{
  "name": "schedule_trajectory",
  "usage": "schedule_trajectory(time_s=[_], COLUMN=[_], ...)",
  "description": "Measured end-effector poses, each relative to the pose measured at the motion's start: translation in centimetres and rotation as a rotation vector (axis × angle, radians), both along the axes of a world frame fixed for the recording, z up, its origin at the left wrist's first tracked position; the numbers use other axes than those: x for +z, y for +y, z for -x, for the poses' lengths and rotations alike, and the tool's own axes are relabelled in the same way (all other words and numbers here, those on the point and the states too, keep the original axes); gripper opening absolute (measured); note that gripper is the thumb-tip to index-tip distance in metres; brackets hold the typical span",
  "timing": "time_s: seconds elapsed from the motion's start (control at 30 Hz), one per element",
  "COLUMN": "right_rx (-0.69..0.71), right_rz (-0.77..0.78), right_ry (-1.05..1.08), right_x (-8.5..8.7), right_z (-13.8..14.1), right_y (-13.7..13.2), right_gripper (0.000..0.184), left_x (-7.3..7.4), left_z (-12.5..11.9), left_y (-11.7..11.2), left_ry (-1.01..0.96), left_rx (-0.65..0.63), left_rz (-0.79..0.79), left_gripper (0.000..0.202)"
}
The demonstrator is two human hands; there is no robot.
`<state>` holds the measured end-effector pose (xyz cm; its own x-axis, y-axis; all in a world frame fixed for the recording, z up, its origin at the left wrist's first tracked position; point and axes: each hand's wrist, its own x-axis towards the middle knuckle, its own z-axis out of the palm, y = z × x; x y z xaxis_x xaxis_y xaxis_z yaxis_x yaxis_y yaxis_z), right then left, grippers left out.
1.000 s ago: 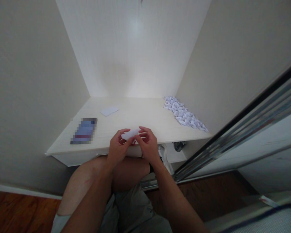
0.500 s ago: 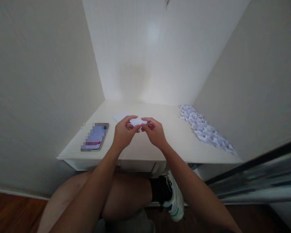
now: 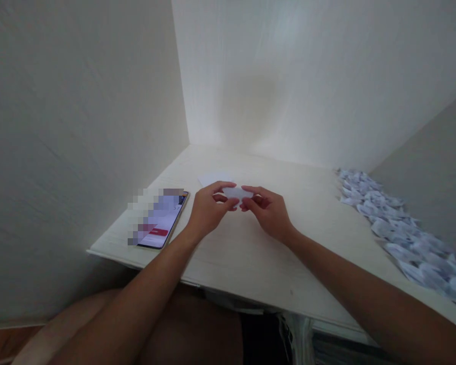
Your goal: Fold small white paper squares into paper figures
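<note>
Between my two hands, above the middle of the white desk [image 3: 289, 263], is a small piece of white paper [image 3: 237, 193]. My left hand [image 3: 212, 205] pinches its left end between thumb and fingers. The right end is pinched in the same way by my right hand [image 3: 268, 207]. The paper looks folded, though its exact shape is partly covered by my fingers. Just behind my left hand, a flat stack or sheet of white paper [image 3: 213, 177] lies on the desk.
A phone [image 3: 163, 223] with a lit, partly blurred screen lies at the left. Along the right side stretches a long row of many folded white paper pieces [image 3: 399, 223]. Walls [image 3: 258, 76] enclose the desk at the back and sides. My bent leg is below the front edge.
The view has shifted and come closer, so the desk, phone and paper row appear larger. Both hands still pinch the white paper, which now shows flatter and wider between them.
</note>
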<state>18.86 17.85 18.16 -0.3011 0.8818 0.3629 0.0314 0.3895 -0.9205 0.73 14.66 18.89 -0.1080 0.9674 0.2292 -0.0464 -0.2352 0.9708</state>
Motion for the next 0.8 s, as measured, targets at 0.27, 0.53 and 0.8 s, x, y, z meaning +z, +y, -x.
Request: schedule_trajectory(time_s=[0.27, 0.53, 0.8], right_rx=[-0.086, 0.004, -0.017], right_rz=[-0.14, -0.035, -0.015], right_ry=[0.003, 0.113, 0.089], right_x=[0.0, -0.4, 0.2], right_z=[-0.3, 0.2, 0.2], right_y=[-1.2, -1.2, -1.8], right_gripper=[0.017, 0.037, 0.029], left_x=[-0.3, -0.7, -0.8], left_z=[-0.9, -0.6, -0.5], left_y=[-1.1, -1.3, -1.2], left_ry=[-0.037, -0.052, -0.005], left_rx=[0.066, 0.111, 0.131], left_rz=[-0.012, -0.128, -0.217], left_gripper=[0.05, 0.041, 0.039])
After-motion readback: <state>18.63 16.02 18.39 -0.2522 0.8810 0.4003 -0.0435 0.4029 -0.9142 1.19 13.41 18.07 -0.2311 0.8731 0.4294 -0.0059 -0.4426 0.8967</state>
